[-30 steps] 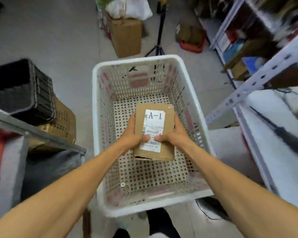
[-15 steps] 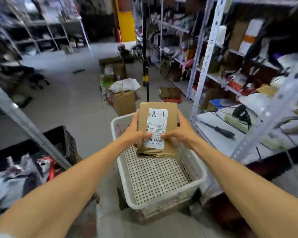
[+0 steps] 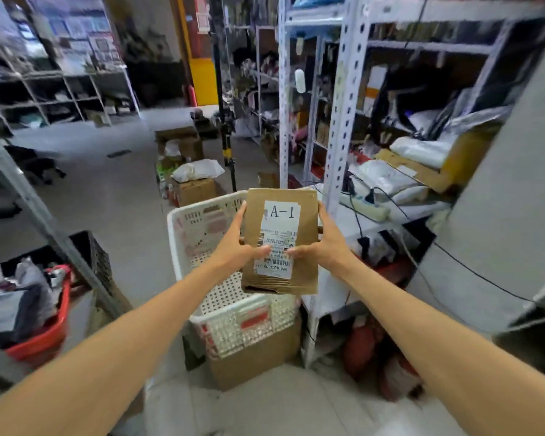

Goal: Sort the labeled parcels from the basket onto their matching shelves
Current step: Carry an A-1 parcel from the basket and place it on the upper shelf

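brown cardboard parcel [image 3: 280, 240], white label reading "a-1", held upright above the white perforated basket [image 3: 202, 221]. left hand [image 3: 236, 247] grips its left edge and right hand [image 3: 324, 247] its right edge, thumbs pressed on the label. white metal shelving [image 3: 340, 127], cluttered, stands just right of the basket.

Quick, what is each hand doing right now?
Left hand: holding the A-1 parcel, left edge.
Right hand: holding the same parcel, right edge.
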